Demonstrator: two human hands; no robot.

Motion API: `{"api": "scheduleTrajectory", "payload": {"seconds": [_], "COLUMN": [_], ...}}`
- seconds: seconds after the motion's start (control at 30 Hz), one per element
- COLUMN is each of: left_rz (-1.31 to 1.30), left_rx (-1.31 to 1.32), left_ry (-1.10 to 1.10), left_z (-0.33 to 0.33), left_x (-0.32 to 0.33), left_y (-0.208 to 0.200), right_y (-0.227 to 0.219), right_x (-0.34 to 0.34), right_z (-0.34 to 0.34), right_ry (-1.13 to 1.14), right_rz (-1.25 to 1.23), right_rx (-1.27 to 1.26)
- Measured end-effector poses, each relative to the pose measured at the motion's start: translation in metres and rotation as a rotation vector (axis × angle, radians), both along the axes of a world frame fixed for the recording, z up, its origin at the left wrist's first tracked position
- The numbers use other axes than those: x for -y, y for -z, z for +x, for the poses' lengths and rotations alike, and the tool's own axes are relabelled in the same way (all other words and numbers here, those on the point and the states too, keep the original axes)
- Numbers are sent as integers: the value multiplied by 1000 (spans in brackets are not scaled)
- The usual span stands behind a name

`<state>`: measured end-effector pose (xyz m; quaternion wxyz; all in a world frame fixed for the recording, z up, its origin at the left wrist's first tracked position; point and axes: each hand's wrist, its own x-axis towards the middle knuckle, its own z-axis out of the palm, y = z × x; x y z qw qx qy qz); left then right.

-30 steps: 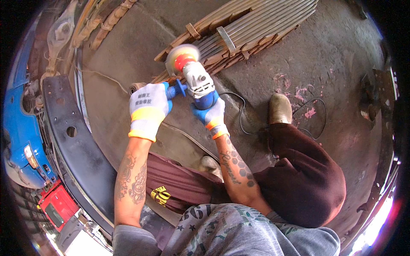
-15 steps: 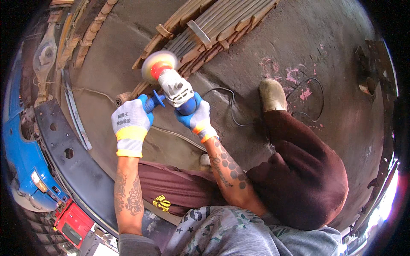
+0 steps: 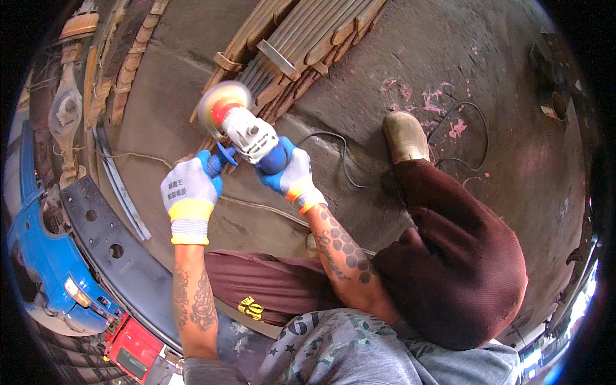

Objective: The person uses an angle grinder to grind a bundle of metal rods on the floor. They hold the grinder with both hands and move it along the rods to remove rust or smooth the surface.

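Note:
Both my hands, in grey-and-blue gloves with yellow cuffs, hold an angle grinder (image 3: 255, 136) with a white head and blue body. My left hand (image 3: 190, 183) is closed round its blue side handle (image 3: 223, 156). Around the body, behind the head, my right hand (image 3: 292, 170) is wrapped. The round disc (image 3: 206, 110) is blurred, evidently spinning, with an orange-red centre. Just beyond it lies a bundle of long steel leaf springs (image 3: 314, 38) on the floor. The near ends of some bars are partly hidden by the disc and grinder, so contact cannot be told.
A dark cord (image 3: 346, 154) runs over the concrete floor to my right, near my shoe (image 3: 405, 136). On the left are a dark beam with holes (image 3: 102, 224), rusty steel bars (image 3: 131, 64), and blue (image 3: 58, 256) and red (image 3: 133, 350) vehicles. A pale hose (image 3: 269, 208) crosses behind my wrists.
The grinder and both hands have shifted slightly left in the view, with the disc still blurred. The surroundings have also shifted as the view turned. Both grips look the same.

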<state>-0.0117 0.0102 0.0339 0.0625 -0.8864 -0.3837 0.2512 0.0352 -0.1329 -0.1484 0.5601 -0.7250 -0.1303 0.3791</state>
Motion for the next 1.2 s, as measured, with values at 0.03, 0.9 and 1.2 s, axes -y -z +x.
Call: {"api": "scheduleTrajectory", "payload": {"seconds": [0.03, 0.9, 1.2], "left_rz": [22, -21, -48], "left_rx": [-12, -31, -7], "left_ry": [-3, -38, -15], "left_z": [1, -23, 14], "left_x": [-3, -8, -4], "left_y": [-2, -1, -2], "right_y": [-1, -1, 18], "right_x": [-3, -3, -3], "right_z": [3, -12, 6], "right_ry": [-33, -50, 48], "right_rz": [-16, 49, 33], "right_rx": [0, 12, 79]}}
